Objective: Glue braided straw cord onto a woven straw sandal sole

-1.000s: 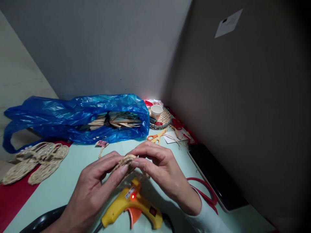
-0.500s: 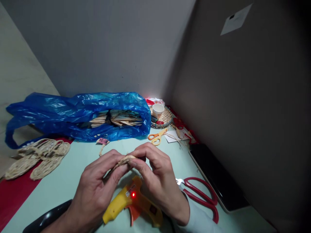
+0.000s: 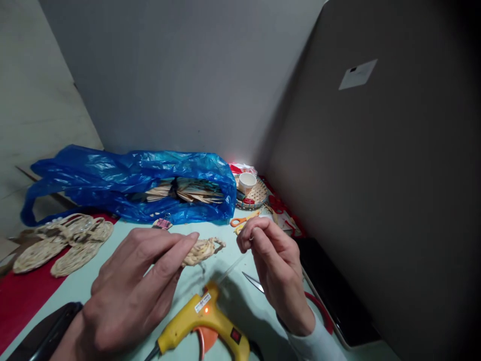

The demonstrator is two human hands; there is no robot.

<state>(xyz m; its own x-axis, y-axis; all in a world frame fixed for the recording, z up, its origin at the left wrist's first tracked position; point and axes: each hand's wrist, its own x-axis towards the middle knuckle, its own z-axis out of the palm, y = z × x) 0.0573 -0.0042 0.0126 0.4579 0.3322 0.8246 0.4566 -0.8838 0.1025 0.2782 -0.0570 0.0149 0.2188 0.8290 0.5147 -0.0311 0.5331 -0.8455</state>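
Note:
My left hand [image 3: 139, 286] pinches a small braided straw piece [image 3: 201, 252] between thumb and fingers. A loop of braid sticks out from its right end. To the right, my right hand [image 3: 276, 271] is apart from the braid, thumb and fingertips pressed together. Whether a tiny bit lies in that pinch cannot be seen. Below and between the hands lies a yellow glue gun [image 3: 188, 318] with an orange trigger and a lit red lamp. A translucent thin stick [image 3: 231, 269] slants up from near its top end. Scissors with red handles [image 3: 319, 308] are partly hidden behind my right hand.
Woven straw sandals [image 3: 71, 245] lie at left. Behind is a blue plastic bag [image 3: 101, 190] with straw bundles. Farther right are a basket tray [image 3: 259, 193] with a white cup [image 3: 247, 183], orange-handled scissors [image 3: 240, 220] and a black flat device [image 3: 338, 296] beside the dark panel [image 3: 376, 175].
My hands, together on the braided piece before, have parted. My right hand has let go of it and moved right; my left hand still holds it. The view has shifted a little.

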